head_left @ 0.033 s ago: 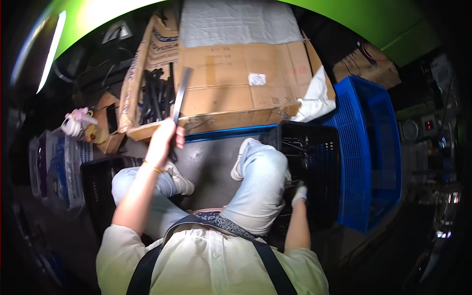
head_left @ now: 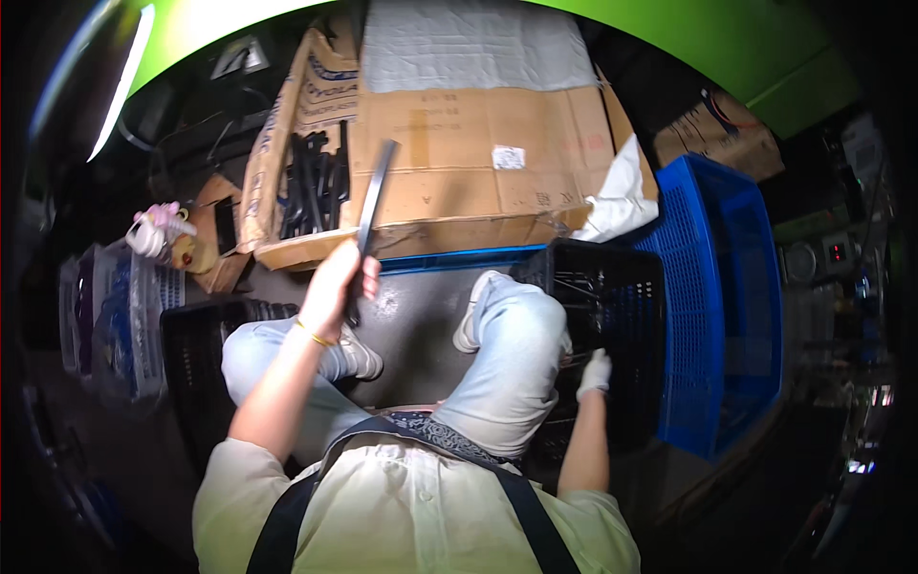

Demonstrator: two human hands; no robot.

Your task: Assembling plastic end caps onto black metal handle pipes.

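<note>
My left hand (head_left: 335, 287) is bare, with a yellow band at the wrist, and its fingers are wrapped round a long, flat black strip (head_left: 376, 199). The strip stands tilted, its upper end in front of the cardboard box (head_left: 430, 187) and its lower end below my fist. More black strips (head_left: 314, 187) stand bunched inside the box at its left side. My right hand (head_left: 594, 374), in a white glove, is down at the black crate (head_left: 646, 330) beside my right knee. Dark pieces lie in that crate; whether the gloved fingers hold one is too dark to tell.
A tall blue crate (head_left: 695, 316) stands right of the black one. White sheeting (head_left: 622, 196) hangs off the box's right corner. Another black crate (head_left: 206, 354) sits by my left knee, with a clear plastic bin (head_left: 120, 320) and a pink-and-white item (head_left: 160, 230) farther left.
My left hand has shifted a little to the right with the black strip. The gloved right hand has moved slightly right and farther from me. The whole view has shifted a little.
</note>
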